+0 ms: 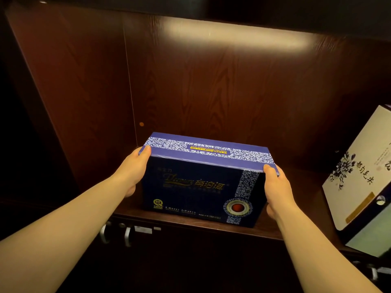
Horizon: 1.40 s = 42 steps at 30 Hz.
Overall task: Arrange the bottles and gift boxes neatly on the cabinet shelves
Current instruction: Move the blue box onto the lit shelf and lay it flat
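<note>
A dark blue gift box (198,182) with a white floral band and gold lettering stands on the dark wooden cabinet shelf (190,224), near its front edge and left of centre. My left hand (132,169) grips the box's left end, thumb on the top edge. On the box's right end sits my right hand (276,187), thumb likewise on top. A white gift box (359,170) with a dark flower print and black characters stands on the same shelf at the far right, partly cut off by the frame.
The shelf compartment has a wooden back panel (222,81) and a left side wall (69,92), lit from above. Below the shelf are closed cabinet doors with metal handles (115,232). Open shelf space lies between the two boxes.
</note>
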Each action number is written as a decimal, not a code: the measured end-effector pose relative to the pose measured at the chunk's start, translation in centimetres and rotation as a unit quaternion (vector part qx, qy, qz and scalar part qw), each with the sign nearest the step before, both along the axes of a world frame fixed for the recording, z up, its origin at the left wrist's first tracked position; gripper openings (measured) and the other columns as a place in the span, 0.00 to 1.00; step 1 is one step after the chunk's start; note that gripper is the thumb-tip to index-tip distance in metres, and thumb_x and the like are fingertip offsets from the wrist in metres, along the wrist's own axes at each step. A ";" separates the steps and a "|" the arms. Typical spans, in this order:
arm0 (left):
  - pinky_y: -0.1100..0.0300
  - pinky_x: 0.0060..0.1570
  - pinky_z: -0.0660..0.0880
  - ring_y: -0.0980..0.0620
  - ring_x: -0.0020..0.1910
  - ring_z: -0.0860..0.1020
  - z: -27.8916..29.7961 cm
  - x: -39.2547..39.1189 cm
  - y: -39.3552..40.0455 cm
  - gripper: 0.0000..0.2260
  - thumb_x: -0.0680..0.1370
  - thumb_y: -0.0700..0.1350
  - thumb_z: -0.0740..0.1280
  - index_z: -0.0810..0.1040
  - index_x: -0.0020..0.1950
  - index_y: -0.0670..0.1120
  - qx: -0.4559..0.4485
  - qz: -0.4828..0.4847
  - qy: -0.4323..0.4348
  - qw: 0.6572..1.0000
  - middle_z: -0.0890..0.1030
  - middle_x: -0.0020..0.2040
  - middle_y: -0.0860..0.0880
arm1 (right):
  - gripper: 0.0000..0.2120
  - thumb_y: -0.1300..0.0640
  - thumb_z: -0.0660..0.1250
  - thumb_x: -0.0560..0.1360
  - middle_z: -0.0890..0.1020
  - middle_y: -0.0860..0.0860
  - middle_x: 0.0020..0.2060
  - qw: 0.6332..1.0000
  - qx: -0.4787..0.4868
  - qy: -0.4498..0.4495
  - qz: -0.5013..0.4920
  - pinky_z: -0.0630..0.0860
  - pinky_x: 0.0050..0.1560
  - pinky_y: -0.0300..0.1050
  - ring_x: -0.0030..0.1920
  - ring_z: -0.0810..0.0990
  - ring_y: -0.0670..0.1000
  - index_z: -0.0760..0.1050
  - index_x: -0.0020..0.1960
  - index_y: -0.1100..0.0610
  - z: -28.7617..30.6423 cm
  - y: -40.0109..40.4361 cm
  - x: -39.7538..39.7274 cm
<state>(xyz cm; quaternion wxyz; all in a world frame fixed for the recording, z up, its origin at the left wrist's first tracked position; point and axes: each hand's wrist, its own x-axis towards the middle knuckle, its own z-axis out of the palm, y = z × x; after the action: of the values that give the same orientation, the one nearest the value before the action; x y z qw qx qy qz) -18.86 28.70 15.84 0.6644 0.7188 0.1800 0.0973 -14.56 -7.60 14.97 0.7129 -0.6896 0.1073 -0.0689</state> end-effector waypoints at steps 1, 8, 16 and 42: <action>0.47 0.61 0.74 0.52 0.58 0.79 -0.1 -0.1 0.1 0.16 0.82 0.63 0.56 0.72 0.66 0.60 0.001 -0.003 -0.001 1.000 0.81 0.59 0.52 | 0.12 0.44 0.61 0.81 0.84 0.46 0.48 1.000 -0.001 0.000 0.001 0.76 0.24 0.34 0.40 0.85 0.45 0.73 0.64 0.43 0.1 0.0 -0.1; 0.46 0.62 0.74 0.51 0.58 0.80 -0.1 -0.1 0.3 0.17 0.83 0.62 0.56 0.71 0.68 0.59 0.004 -0.003 -0.010 1.000 0.81 0.59 0.52 | 0.15 0.44 0.60 0.79 0.85 0.47 0.50 1.000 -0.013 -0.006 0.012 0.77 0.29 0.38 0.46 0.85 0.47 0.74 0.64 0.42 -0.2 0.2 -0.7; 0.52 0.51 0.75 0.52 0.57 0.80 -0.1 -1.2 0.4 0.09 0.81 0.63 0.58 0.73 0.58 0.64 -0.010 -0.007 0.001 1.000 0.82 0.59 0.51 | 0.16 0.45 0.60 0.81 0.84 0.50 0.50 1.000 -0.002 -0.009 0.018 0.76 0.24 0.36 0.38 0.85 0.41 0.74 0.66 0.45 -0.3 0.1 -1.2; 0.40 0.65 0.67 0.38 0.71 0.68 5.4 -1.3 -3.6 0.20 0.78 0.44 0.69 0.77 0.70 0.46 0.534 0.045 -0.093 0.839 0.75 0.72 0.44 | 0.27 0.40 0.63 0.80 0.76 0.49 0.68 0.998 -0.043 0.019 0.041 0.74 0.63 0.57 0.65 0.76 0.53 0.66 0.76 0.48 0.6 0.0 -2.5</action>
<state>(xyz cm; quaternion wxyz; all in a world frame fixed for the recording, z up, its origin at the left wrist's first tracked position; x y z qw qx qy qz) -20.17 25.13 21.26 0.1858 0.9409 0.0697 0.2743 -17.09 -7.56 15.59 0.6828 -0.7245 0.0889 -0.0310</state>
